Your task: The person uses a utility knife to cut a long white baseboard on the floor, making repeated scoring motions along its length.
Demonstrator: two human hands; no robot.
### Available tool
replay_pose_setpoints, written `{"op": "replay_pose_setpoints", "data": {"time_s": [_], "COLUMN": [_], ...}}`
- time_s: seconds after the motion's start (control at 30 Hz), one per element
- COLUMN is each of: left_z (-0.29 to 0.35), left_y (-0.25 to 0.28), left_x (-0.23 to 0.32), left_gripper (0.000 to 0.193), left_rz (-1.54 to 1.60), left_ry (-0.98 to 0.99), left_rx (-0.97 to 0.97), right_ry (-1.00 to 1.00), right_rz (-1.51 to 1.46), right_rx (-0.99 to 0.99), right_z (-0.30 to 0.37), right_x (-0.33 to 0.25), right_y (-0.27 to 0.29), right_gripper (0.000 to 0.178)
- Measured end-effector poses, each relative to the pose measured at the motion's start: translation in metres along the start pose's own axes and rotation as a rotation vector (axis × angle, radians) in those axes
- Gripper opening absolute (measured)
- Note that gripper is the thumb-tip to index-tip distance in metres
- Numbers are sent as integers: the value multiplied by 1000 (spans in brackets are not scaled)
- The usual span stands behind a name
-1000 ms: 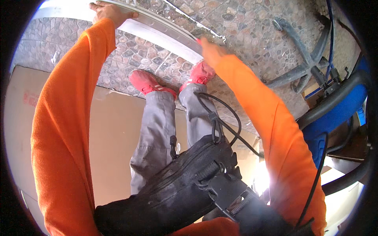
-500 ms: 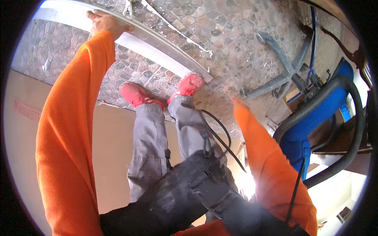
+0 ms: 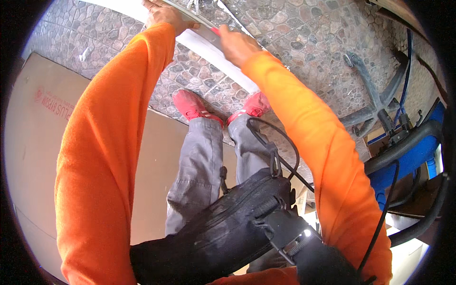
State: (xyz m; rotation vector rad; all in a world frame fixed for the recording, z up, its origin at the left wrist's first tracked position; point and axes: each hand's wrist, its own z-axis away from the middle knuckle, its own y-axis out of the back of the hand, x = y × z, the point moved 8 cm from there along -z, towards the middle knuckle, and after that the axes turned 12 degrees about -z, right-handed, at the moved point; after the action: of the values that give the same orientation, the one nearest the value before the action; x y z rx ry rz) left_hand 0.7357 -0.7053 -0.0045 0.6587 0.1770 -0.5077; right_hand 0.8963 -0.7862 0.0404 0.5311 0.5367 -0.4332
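Note:
My left hand (image 3: 166, 18) presses on a long white strip of board (image 3: 211, 56) with fingers and thumb spread. A grey metal straightedge (image 3: 202, 20) lies along the strip, against that hand. My right hand (image 3: 239, 46) is closed round a small tool with a red end (image 3: 216, 31); the rest of the tool is hidden in the fist. This end meets the straightedge just right of my left thumb. The far ends of strip and straightedge run out of the picture at the top.
My red shoes (image 3: 194, 105) stand at the strip's near side. A large brown gypsum board (image 3: 95, 137) fills the lower left. To the right are a grey star-shaped chair base (image 3: 375, 97) and a blue chair part (image 3: 403, 161). White scraps lie on the stone-patterned floor (image 3: 294, 33).
My right hand has swung up and left from beside the chair base to the straightedge. My left hand stays on the strip while the whole view shifts.

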Motion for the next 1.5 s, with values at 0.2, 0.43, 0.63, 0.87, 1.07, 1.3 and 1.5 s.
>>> {"op": "replay_pose_setpoints", "data": {"time_s": [0.2, 0.43, 0.63, 0.87, 1.07, 1.3, 1.5], "left_z": [10, 8, -4, 9, 20, 6, -35], "left_y": [-1, 16, 4, 12, 24, 5, -47], "left_x": [-15, -3, 3, -5, -6, 2, -51], "left_gripper": [88, 81, 91, 73, 59, 79, 93], "left_rz": [58, 87, 54, 244, 206, 167, 140], "left_ry": [7, -36, -48, 0, 11, 34, 37], "left_rx": [196, 134, 11, -4, -39, 104, 29], "right_ry": [-216, -170, -46, -449, -715, -984, -560], "right_rz": [-97, -40, 8, -80, -42, -56, -96], "right_rx": [5, 110, -6, -134, -104, -4, 327], "right_z": [61, 60, 19, 128, 205, 240, 203], "right_x": [68, 90, 39, 185, 233, 271, 201], "right_y": [-34, -5, -7, -67, -79, -55, -64], "right_gripper": [21, 23, 28, 32, 33, 38, 40]}}
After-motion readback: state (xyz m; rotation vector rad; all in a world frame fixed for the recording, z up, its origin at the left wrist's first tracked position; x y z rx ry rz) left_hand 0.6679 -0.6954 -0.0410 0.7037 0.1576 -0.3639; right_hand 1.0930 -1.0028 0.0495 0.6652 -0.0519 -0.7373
